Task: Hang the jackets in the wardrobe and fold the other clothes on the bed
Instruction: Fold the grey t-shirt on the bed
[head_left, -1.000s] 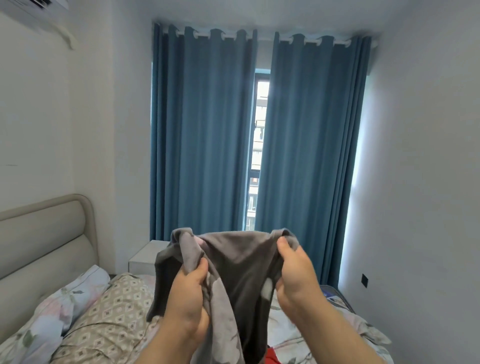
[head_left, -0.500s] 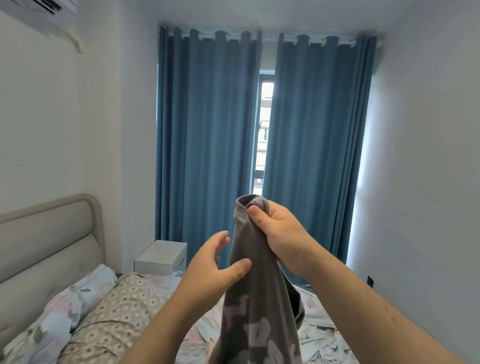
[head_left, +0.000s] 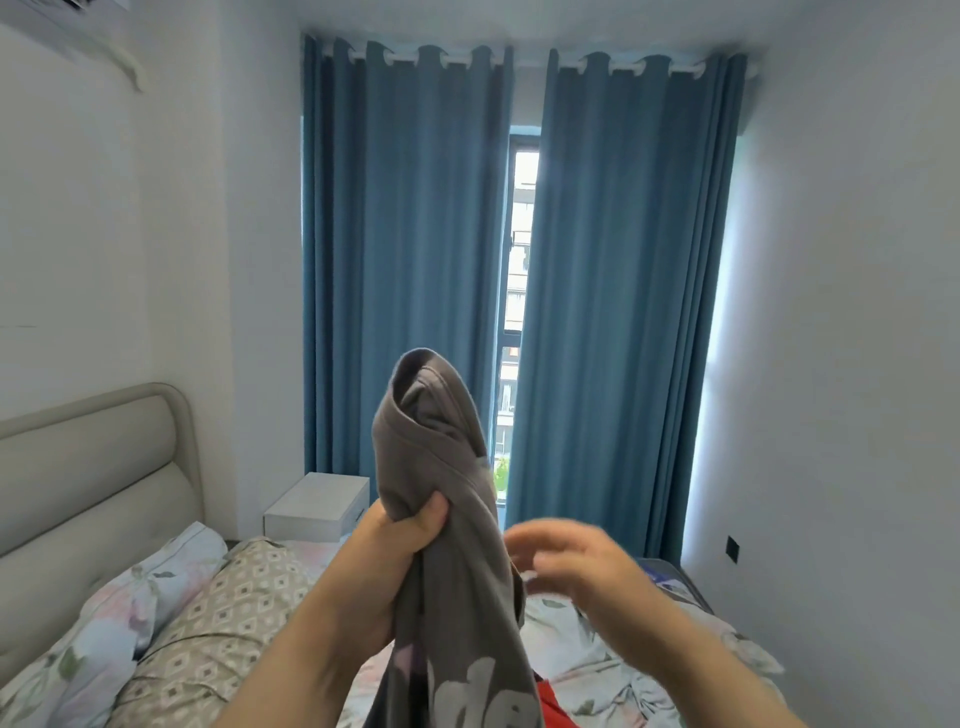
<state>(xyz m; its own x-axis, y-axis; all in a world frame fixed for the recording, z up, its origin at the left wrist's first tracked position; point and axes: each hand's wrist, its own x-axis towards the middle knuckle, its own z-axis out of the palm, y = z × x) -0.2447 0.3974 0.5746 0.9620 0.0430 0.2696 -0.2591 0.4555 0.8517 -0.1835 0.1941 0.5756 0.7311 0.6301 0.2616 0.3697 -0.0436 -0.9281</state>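
bed (head_left: 623, 639): rumpled floral cover
floral pillow (head_left: 140, 597): against headboard (head_left: 93, 467)
diamond pillow (head_left: 223, 613): next out from headboard
red cloth (head_left: 553, 699): well apart from headboard

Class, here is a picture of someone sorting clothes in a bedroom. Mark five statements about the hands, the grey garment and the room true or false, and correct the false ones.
1. The left hand grips the grey garment. True.
2. The right hand grips the garment too. False: it is beside the garment, blurred, with its fingers spread and holding nothing.
3. The blue curtains are drawn fully together. False: a gap between them shows the window.
4. A white nightstand stands by the head of the bed. True.
5. The garment lies flat on the bed. False: it is held up above the bed.
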